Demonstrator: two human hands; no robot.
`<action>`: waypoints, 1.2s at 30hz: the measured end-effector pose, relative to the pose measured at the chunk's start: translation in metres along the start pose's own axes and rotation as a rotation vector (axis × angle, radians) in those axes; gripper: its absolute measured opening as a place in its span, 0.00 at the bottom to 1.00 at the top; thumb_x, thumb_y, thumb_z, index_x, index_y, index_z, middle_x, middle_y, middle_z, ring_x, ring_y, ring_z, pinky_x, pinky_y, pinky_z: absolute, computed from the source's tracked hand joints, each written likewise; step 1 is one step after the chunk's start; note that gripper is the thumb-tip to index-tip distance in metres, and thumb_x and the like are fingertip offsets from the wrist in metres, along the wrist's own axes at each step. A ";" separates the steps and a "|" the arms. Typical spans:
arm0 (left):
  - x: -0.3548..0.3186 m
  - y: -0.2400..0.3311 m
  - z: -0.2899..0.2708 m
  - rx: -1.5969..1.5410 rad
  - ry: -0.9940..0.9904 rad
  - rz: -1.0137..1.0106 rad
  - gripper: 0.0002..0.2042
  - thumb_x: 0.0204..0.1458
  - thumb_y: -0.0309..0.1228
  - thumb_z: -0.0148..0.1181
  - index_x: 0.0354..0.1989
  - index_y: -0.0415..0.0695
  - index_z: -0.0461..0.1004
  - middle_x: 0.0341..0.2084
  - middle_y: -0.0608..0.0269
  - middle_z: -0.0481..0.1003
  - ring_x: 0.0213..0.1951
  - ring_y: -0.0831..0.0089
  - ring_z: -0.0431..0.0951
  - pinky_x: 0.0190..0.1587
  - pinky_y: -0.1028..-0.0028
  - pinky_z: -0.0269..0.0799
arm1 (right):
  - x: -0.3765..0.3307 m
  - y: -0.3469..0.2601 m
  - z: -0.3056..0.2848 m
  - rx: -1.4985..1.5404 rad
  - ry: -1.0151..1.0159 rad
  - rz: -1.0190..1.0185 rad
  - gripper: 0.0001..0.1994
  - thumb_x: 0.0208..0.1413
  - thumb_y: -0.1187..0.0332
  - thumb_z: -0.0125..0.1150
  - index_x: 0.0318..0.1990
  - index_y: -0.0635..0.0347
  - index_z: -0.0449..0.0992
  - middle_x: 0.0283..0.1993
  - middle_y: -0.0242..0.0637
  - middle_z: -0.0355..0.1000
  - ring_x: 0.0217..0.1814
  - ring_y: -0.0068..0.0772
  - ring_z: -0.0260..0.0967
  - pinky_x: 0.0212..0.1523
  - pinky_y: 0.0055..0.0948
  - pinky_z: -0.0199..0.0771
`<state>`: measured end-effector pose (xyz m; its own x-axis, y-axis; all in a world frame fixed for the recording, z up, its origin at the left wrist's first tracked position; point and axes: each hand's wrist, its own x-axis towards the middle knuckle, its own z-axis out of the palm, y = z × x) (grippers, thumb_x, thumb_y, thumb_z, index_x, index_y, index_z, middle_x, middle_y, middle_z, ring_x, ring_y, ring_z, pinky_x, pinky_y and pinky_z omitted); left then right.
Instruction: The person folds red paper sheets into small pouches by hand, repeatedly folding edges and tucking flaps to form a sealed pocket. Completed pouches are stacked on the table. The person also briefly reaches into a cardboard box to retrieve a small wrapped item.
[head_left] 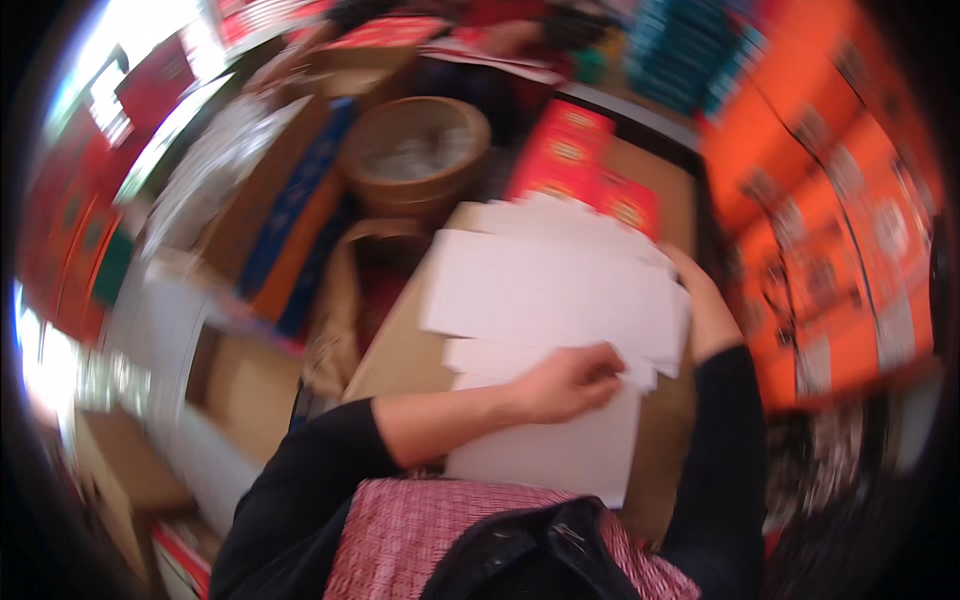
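Observation:
A stack of flat white card blanks [550, 290] with stepped edges lies on a brown cardboard surface in front of me. My left hand [570, 383] reaches across from the left and rests over the near part of the stack. Its fingers are curled closed; whatever they hold, if anything, is hidden. At the stack's right edge is my right hand [702, 305], its fingers blurred and partly behind the cards. Red printed boxes or cards [565, 150] lie just beyond the white blanks.
Orange boxes [830, 250] are piled along the right. On the left stand a round brown tub [415, 160] with pale contents, an open brown bag [345, 300] and several cardboard boxes [265, 385]. Across the far side, another person's arm [510, 40] shows, blurred.

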<state>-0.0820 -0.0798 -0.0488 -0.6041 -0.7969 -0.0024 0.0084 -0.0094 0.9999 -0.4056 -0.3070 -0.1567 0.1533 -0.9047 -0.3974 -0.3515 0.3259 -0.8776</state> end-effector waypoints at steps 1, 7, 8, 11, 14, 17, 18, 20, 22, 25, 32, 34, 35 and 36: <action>-0.004 0.006 0.000 0.006 0.041 0.020 0.11 0.57 0.26 0.54 0.47 0.36 0.68 0.33 0.58 0.75 0.34 0.76 0.75 0.39 0.74 0.73 | -0.003 0.002 -0.003 0.092 0.066 -0.044 0.17 0.56 0.53 0.57 0.36 0.60 0.77 0.32 0.36 0.73 0.30 0.28 0.70 0.32 0.32 0.72; -0.062 0.065 -0.098 0.318 0.612 0.587 0.08 0.51 0.24 0.61 0.39 0.39 0.74 0.34 0.62 0.75 0.34 0.77 0.75 0.37 0.75 0.73 | -0.051 -0.064 -0.032 0.110 0.508 -0.179 0.14 0.60 0.58 0.53 0.42 0.60 0.73 0.29 0.31 0.69 0.27 0.19 0.67 0.25 0.17 0.65; -0.081 0.071 -0.126 0.482 0.792 0.446 0.07 0.49 0.23 0.63 0.36 0.39 0.75 0.34 0.62 0.75 0.34 0.76 0.76 0.36 0.75 0.74 | -0.071 -0.075 -0.025 0.054 0.591 -0.266 0.15 0.61 0.59 0.53 0.45 0.62 0.73 0.32 0.31 0.70 0.29 0.19 0.68 0.27 0.18 0.67; -0.128 0.067 -0.174 0.900 0.948 0.466 0.06 0.48 0.21 0.62 0.35 0.39 0.77 0.33 0.58 0.78 0.36 0.68 0.78 0.41 0.72 0.74 | -0.148 -0.101 0.024 -0.209 0.392 -0.542 0.17 0.61 0.64 0.54 0.53 0.65 0.71 0.49 0.39 0.71 0.47 0.26 0.69 0.46 0.24 0.70; -0.154 0.046 -0.172 0.948 0.646 0.331 0.13 0.46 0.21 0.63 0.43 0.40 0.76 0.47 0.55 0.75 0.51 0.63 0.74 0.53 0.69 0.70 | -0.220 -0.109 0.097 -0.984 0.110 -0.779 0.28 0.51 0.62 0.63 0.58 0.65 0.66 0.66 0.49 0.57 0.69 0.50 0.52 0.66 0.38 0.53; -0.151 0.027 -0.142 0.935 0.346 0.278 0.22 0.45 0.25 0.66 0.51 0.41 0.72 0.57 0.55 0.67 0.62 0.59 0.64 0.60 0.65 0.63 | -0.255 -0.105 0.170 -1.271 -0.096 -0.740 0.41 0.49 0.46 0.61 0.64 0.65 0.57 0.71 0.51 0.46 0.74 0.51 0.40 0.68 0.55 0.40; -0.149 0.024 -0.132 0.943 0.180 0.225 0.34 0.37 0.35 0.72 0.57 0.44 0.67 0.63 0.56 0.61 0.67 0.57 0.54 0.65 0.59 0.55 | -0.267 -0.105 0.184 -1.252 -0.044 -0.700 0.42 0.48 0.45 0.61 0.64 0.65 0.57 0.71 0.52 0.46 0.74 0.51 0.40 0.68 0.55 0.39; -0.139 0.019 -0.121 0.964 -0.019 0.319 0.43 0.28 0.43 0.74 0.59 0.46 0.66 0.64 0.58 0.59 0.68 0.57 0.51 0.67 0.57 0.50 | -0.282 -0.113 0.196 -1.299 0.014 -0.585 0.44 0.47 0.44 0.61 0.64 0.67 0.56 0.71 0.53 0.45 0.74 0.52 0.40 0.69 0.55 0.38; -0.146 0.013 -0.104 0.979 -0.151 0.320 0.46 0.26 0.48 0.72 0.60 0.47 0.65 0.65 0.58 0.58 0.68 0.58 0.50 0.68 0.55 0.47 | -0.310 -0.112 0.202 -1.244 -0.084 -0.674 0.47 0.40 0.43 0.65 0.64 0.67 0.57 0.71 0.53 0.46 0.73 0.57 0.40 0.68 0.57 0.40; -0.153 0.005 -0.087 1.006 -0.266 0.351 0.47 0.26 0.51 0.71 0.61 0.47 0.64 0.65 0.58 0.58 0.69 0.60 0.50 0.69 0.55 0.45 | -0.351 -0.099 0.207 -1.260 -0.289 -0.632 0.49 0.33 0.47 0.71 0.63 0.66 0.58 0.70 0.53 0.48 0.72 0.62 0.40 0.65 0.60 0.46; -0.165 0.001 -0.057 1.077 -0.293 0.482 0.34 0.39 0.46 0.65 0.57 0.46 0.68 0.61 0.56 0.63 0.67 0.60 0.56 0.68 0.53 0.45 | -0.374 -0.055 0.219 -1.086 0.047 -0.715 0.41 0.33 0.60 0.74 0.59 0.63 0.65 0.66 0.50 0.56 0.70 0.56 0.49 0.66 0.53 0.51; -0.170 0.002 -0.053 1.061 -0.286 0.486 0.30 0.43 0.45 0.63 0.56 0.46 0.70 0.60 0.55 0.65 0.66 0.59 0.57 0.68 0.52 0.46 | -0.374 -0.051 0.226 -1.046 0.051 -0.719 0.36 0.35 0.61 0.72 0.57 0.62 0.68 0.64 0.48 0.60 0.68 0.53 0.53 0.65 0.51 0.53; -0.172 0.002 -0.049 1.046 -0.277 0.488 0.28 0.45 0.44 0.62 0.55 0.45 0.70 0.60 0.54 0.65 0.66 0.59 0.58 0.67 0.52 0.47 | -0.374 -0.050 0.229 -1.048 0.038 -0.719 0.33 0.37 0.62 0.71 0.55 0.62 0.70 0.63 0.46 0.62 0.68 0.51 0.55 0.65 0.50 0.53; -0.174 0.001 -0.046 1.031 -0.265 0.494 0.26 0.46 0.44 0.62 0.54 0.45 0.71 0.59 0.53 0.66 0.65 0.59 0.58 0.67 0.51 0.49 | -0.373 -0.051 0.232 -0.968 0.046 -0.762 0.30 0.38 0.63 0.71 0.53 0.62 0.72 0.61 0.45 0.64 0.65 0.50 0.57 0.64 0.48 0.56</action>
<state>0.0598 0.0312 -0.0482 -0.8639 -0.4255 0.2697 -0.2879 0.8563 0.4288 -0.2306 0.0777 -0.0259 0.5927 -0.7902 0.1558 -0.7292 -0.6086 -0.3127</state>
